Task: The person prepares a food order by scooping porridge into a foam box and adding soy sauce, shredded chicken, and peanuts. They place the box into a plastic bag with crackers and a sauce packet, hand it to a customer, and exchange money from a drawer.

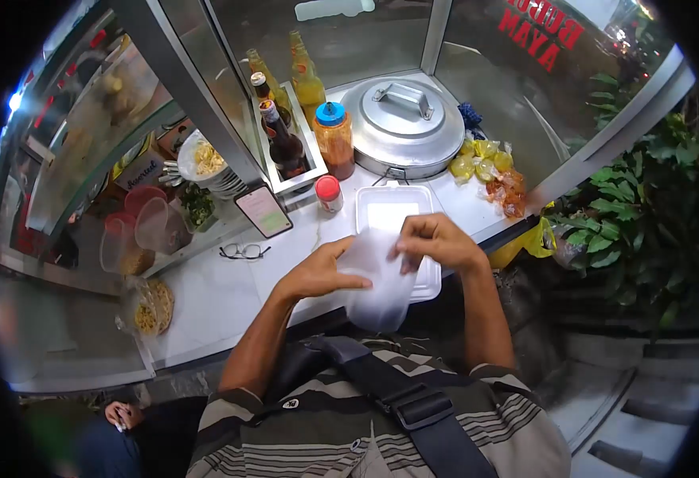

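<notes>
A translucent, whitish plastic bag (377, 291), blurred by motion, hangs between my hands close to my chest. My left hand (322, 269) grips its left side, thumb stretched across it and the other fingers behind, partly hidden. At its upper right edge, my right hand (439, 241) is closed in a pinch on the bag; the fingertips are slightly smeared. Below and behind the bag lies an open white foam food box (372, 197), partly covered by my hands. A small jar with a red lid (329, 193) stands beyond my left hand.
A large lidded metal pot (401, 127) stands at the back, beside a blue-lidded sauce jar (333, 143) and a tray of bottles (283, 139). Small yellow bags (481, 159) sit to its right. Leftward are a phone (263, 211), eyeglasses (244, 252) and another person's hands (123, 414).
</notes>
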Available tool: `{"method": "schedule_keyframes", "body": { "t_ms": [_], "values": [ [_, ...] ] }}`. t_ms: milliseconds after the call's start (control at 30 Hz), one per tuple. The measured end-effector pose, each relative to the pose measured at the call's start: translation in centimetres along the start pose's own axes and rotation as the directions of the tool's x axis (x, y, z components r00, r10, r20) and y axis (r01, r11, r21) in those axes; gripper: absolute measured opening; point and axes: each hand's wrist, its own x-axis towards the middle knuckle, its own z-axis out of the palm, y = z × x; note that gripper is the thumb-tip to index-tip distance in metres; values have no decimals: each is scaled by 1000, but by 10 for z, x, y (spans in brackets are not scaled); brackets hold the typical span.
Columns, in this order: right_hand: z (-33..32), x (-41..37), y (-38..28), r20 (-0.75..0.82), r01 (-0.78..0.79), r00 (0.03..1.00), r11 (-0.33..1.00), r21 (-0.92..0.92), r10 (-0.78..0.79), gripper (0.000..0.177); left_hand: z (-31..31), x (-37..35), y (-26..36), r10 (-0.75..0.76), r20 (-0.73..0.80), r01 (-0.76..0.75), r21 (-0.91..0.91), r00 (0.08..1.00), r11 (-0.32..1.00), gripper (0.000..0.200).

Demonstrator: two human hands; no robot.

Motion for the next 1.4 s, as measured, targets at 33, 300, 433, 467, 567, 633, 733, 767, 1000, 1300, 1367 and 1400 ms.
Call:
{"method": "schedule_keyframes", "body": {
  "t_ms": [33,300,433,467,567,633,733,767,1000,1300,1367,1400],
  "values": [
    [-13,3,1,-95,4,995,1000,-16,-6,15,5,9,-22,-11,-14,11,-5,1000,1000,52],
    [-76,43,85,-470,-8,881,995,96,53,12,34,75,-67,-381,-603,277,-262,701,924,15],
    [-101,51,89,-589,-68,805,977,-202,-66,10,60,88,-78,-153,-844,374,60,515,925,19],
    [-103,51,90,-586,-87,791,916,-392,-176,11,64,88,-70,-124,-855,380,89,503,921,19],
    [-110,49,94,-597,-122,742,815,-567,-305,13,63,99,-72,-15,-908,431,184,418,884,17],
    [-111,49,96,-609,-164,712,761,-628,-349,13,59,105,-85,-33,-909,429,163,415,888,16],
    [-105,49,97,-633,-230,660,692,-684,-406,15,53,104,-89,-40,-903,400,150,428,904,15],
    [-103,47,98,-649,-258,642,682,-684,-408,15,54,101,-88,-88,-890,420,123,448,899,16],
    [-108,37,110,-636,-159,591,702,-694,-496,14,71,87,-77,-30,-846,333,176,532,926,58],
    [-133,49,109,-449,-6,669,599,-800,-592,16,54,90,-55,-212,-567,470,358,796,807,86],
    [-134,52,112,-421,5,673,573,-819,-608,17,51,92,-66,-258,-550,463,274,795,843,88],
    [-134,53,113,-442,-37,668,567,-823,-599,19,50,93,-73,-303,-527,458,190,794,869,89]
  ]
}}
